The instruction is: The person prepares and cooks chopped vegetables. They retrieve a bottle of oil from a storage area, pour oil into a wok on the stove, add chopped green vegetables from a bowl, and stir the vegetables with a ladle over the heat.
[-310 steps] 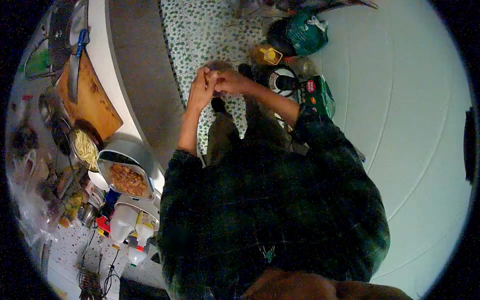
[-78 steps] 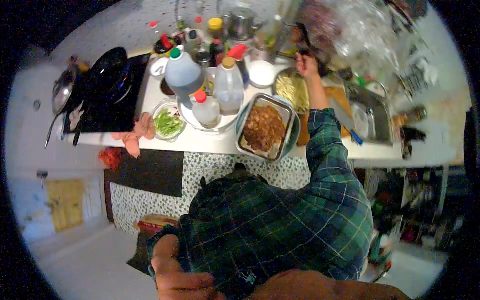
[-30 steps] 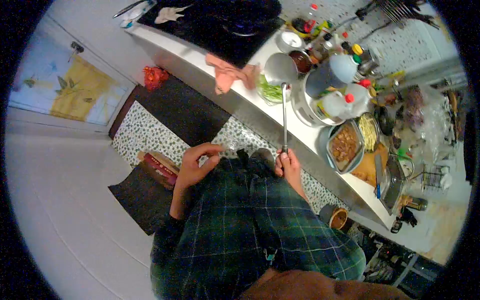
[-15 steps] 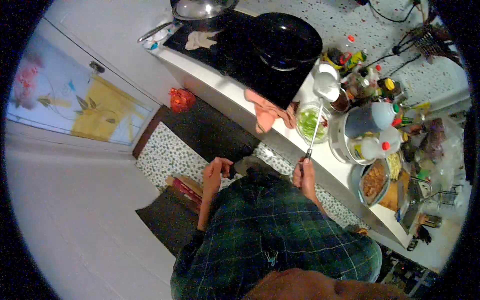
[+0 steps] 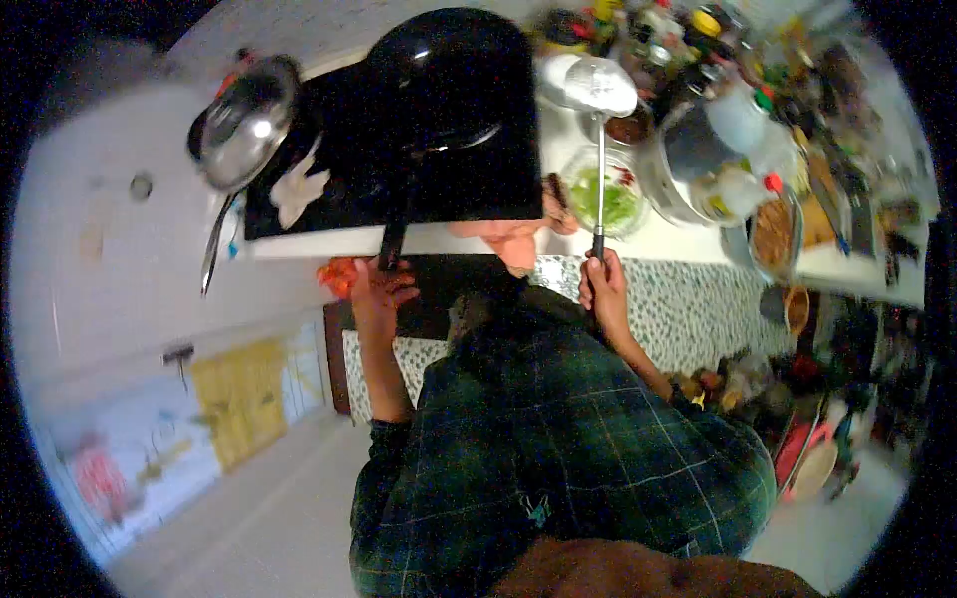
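My right hand (image 5: 605, 287) is closed round the black handle of a metal spatula (image 5: 601, 149). The spatula's broad head lies over the white container beside the stove, and its shaft crosses above a clear bowl of chopped greens (image 5: 620, 204). My left hand (image 5: 377, 302) is at the end of the black pan handle (image 5: 395, 239), fingers spread apart; whether it touches the handle I cannot tell. The dark frying pan (image 5: 444, 85) sits on the black stove top (image 5: 349, 189).
A shiny metal pan (image 5: 244, 125) and a pale cloth (image 5: 297, 192) lie at the stove's left. An orange cloth (image 5: 513, 244) hangs over the counter edge. To the right are a large pot (image 5: 663, 184), several bottles and a tub of brown food (image 5: 774, 234). A red bag (image 5: 339, 277) is below.
The view has turned towards the counter. My left hand has moved from in front of my body up to the pan handle, its fingers spreading. My right hand still holds the spatula.
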The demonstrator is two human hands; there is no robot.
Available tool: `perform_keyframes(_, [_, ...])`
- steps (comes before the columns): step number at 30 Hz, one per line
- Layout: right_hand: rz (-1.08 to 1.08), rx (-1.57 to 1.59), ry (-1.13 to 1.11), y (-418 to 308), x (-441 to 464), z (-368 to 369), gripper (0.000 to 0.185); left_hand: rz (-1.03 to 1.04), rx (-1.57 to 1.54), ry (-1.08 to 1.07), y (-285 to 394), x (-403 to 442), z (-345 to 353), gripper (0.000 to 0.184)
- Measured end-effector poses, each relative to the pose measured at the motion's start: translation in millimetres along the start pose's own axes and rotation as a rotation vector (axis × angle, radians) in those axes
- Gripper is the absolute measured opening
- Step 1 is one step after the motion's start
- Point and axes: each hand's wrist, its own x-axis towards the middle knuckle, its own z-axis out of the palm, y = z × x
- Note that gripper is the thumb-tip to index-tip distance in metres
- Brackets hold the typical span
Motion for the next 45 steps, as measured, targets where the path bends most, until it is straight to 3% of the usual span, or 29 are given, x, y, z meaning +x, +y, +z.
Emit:
perform_keyframes(5, [-0.078, -0.135, 0.217, 12.0, -37.1, -3.7, 0.019, -0.232, -0.110, -0.425, 6.9, 42.8, 7.8, 0.062])
perform_keyframes(11, [-0.132, -0.154, 0.514, 53.4, -66.6, 30.3, 0.019, -0.354, -0.095, -0.584, 26.6, 53.7, 10.6, 0.068])
perform_keyframes(15, [-0.199, -0.189, 0.562, 85.1, -74.4, 58.9, 0.016, -0.489, -0.063, -0.647, 6.8, 73.6, -34.5, 0.063])
perform_keyframes(16, [-0.192, -0.278, 0.572, 86.3, -80.4, 65.9, 0.023, -0.491, -0.060, -0.656, 3.1, 74.5, -40.0, 0.063])
perform_keyframes(18, [-0.230, -0.297, 0.513, 89.5, -81.8, 78.4, 0.023, -0.425, 0.376, -0.953, -6.2, 62.9, -37.0, 0.050])
perform_keyframes(19, [-0.262, -0.320, 0.448, 90.2, -84.1, 84.9, 0.023, -0.432, 0.375, -0.958, -11.2, 54.4, -31.8, 0.050])
perform_keyframes(20, [-0.150, -0.253, 0.375, 82.2, -89.4, 96.4, 0.023, -0.375, 0.452, -1.054, -14.8, 44.1, -22.7, 0.043])
perform_keyframes(22, [-0.211, -0.249, 0.263, 79.3, -86.8, 111.9, 0.023, -0.319, 0.537, -1.160, -12.8, 18.8, 2.7, 0.038])
perform_keyframes(24, [-0.237, -0.272, 0.134, 69.6, -83.9, 112.9, 0.022, 0.108, 0.656, -1.217, -5.5, -8.8, 30.4, 0.035])
perform_keyframes(27, [-0.285, -0.389, 0.007, 74.4, -70.7, 98.7, 0.025, -0.020, 0.545, -1.173, -18.8, -12.8, 56.8, 0.035])
perform_keyframes(29, [-0.351, -0.507, -0.032, 74.8, -62.2, 87.4, 0.029, 0.052, 0.511, -1.130, -25.4, -11.8, 69.9, 0.028])
perform_keyframes(31, [-0.228, -0.484, -0.195, 55.4, -56.2, 73.1, 0.034, -0.036, 0.580, -1.083, -11.3, -20.4, 85.8, 0.024])
perform_keyframes(33, [-0.613, -0.595, 0.006, 58.3, -34.3, 48.7, 0.034, -0.045, 0.573, -1.034, -16.5, -23.4, 92.4, 0.024])
perform_keyframes(35, [-0.334, -0.507, 0.336, 79.8, 4.9, -6.6, 0.035, 0.033, 0.567, -0.900, -27.9, -21.7, 94.6, 0.024])
perform_keyframes(37, [-0.266, -0.510, 0.549, 107.4, 52.3, -81.2, 0.040, 0.053, 0.641, -0.843, -31.9, -21.8, 91.0, 0.022])
perform_keyframes(42, [0.048, -0.623, 0.582, 91.4, 123.1, -144.7, 0.058, 0.051, 0.571, -0.773, -38.2, -29.3, 83.5, 0.016])
perform_keyframes(45, [-0.122, -0.853, 0.605, 114.1, 146.1, -158.4, 0.052, 0.065, 0.551, -0.722, -30.5, -40.4, 87.3, 0.016])
